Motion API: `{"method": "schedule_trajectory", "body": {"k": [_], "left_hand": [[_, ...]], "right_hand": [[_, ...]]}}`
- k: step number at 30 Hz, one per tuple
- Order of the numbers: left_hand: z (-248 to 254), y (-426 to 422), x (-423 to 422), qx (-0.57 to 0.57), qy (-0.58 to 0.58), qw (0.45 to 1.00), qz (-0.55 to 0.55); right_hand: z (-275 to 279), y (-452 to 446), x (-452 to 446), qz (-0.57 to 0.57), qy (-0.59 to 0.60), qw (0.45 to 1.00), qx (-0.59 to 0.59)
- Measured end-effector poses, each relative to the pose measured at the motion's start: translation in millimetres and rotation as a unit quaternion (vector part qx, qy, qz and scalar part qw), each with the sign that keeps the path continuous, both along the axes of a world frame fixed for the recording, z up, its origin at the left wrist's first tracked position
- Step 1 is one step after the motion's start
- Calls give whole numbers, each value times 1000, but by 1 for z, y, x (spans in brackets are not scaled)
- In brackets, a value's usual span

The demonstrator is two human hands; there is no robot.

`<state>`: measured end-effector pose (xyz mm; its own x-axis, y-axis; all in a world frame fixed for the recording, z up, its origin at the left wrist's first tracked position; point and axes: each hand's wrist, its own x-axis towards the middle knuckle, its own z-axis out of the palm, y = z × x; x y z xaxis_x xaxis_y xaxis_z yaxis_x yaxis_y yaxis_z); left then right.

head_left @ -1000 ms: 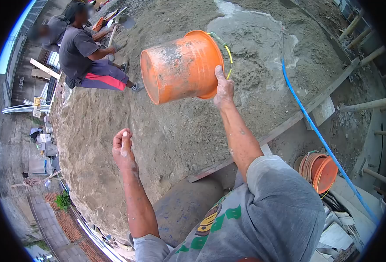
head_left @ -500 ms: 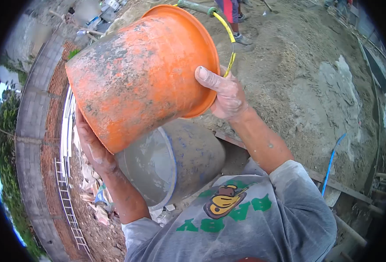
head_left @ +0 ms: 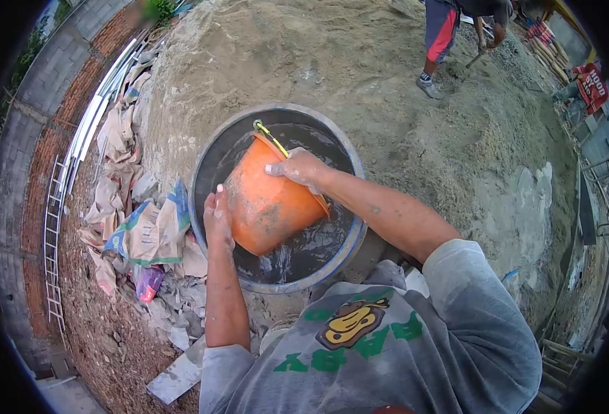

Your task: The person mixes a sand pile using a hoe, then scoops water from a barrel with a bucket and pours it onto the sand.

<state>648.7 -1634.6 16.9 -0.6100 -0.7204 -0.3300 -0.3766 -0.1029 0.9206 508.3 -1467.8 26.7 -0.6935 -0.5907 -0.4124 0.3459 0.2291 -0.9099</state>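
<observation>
An orange bucket [head_left: 268,207], smeared with grey, lies tilted on its side within the mouth of a large round drum [head_left: 357,238]. Dark, rippling water [head_left: 318,250] fills the drum around it. My right hand [head_left: 299,170] grips the bucket near its rim, beside the yellow handle [head_left: 271,136]. Against the base end, my left hand [head_left: 218,219] presses with its fingers up along the side. Both hands carry grey residue. The bucket's inside is turned away from me, and how deep its lower side sits cannot be made out.
Torn paper sacks [head_left: 154,231] and rubble lie left of the drum. A ladder [head_left: 55,241] and pale lengths [head_left: 104,93] run along a block wall [head_left: 25,148]. Sandy ground [head_left: 401,131] spreads beyond. A person [head_left: 442,34] bends over a tool at the upper right.
The bucket has come down from high in front of me into the drum's mouth, both hands still on it. My view has shifted, showing more of the other person.
</observation>
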Motion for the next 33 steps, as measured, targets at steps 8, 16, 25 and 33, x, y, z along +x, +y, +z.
{"method": "schedule_trajectory", "body": {"k": [8,16,25,33], "left_hand": [[-156,-30,-66,-187,-351,902,-169],[-218,-47,-69,305,-69,947,75],[-143,-22,-55,205,-152,964,75],[-190,-42,-48,-403,-477,632,-460]], "right_hand": [[-38,-45,1,166,280,894,309],[-67,-78,28,209,251,883,336],[-119,-104,41,291,297,825,383],[-113,-92,49,369,276,792,400]]}}
